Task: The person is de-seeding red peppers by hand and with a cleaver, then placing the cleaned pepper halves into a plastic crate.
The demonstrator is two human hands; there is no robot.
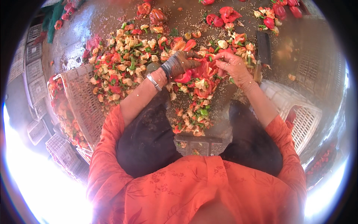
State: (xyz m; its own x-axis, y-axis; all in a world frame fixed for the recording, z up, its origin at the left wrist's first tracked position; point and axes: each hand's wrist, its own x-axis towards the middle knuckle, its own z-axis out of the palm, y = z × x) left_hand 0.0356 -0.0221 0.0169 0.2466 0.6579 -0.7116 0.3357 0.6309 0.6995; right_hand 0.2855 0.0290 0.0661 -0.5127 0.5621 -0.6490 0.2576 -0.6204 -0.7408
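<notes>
My left hand (180, 63), in a dark, soiled wrap or glove, has its fingers around a torn piece of red bell pepper (203, 63). Thumb and fingertips of my right hand (235, 66), which is bare, curl close together at the right edge of the red flesh. Whether they grip it is unclear. Below both hands lie opened red pepper pieces (202, 91) and pale seed cores. A broad heap of pepper cores with green stems (125, 67) spreads to the left of my left hand. Right of my right hand lies a dark-bladed cleaver (263, 47) with a wooden handle.
A tilted plastic crate (84, 92) full of pepper scraps stands at my left. Another white crate (293, 103) is beside my right knee, with something red inside. Whole red peppers (223, 18) and loose seeds dot the wet floor ahead. Several crates (35, 61) line the far left.
</notes>
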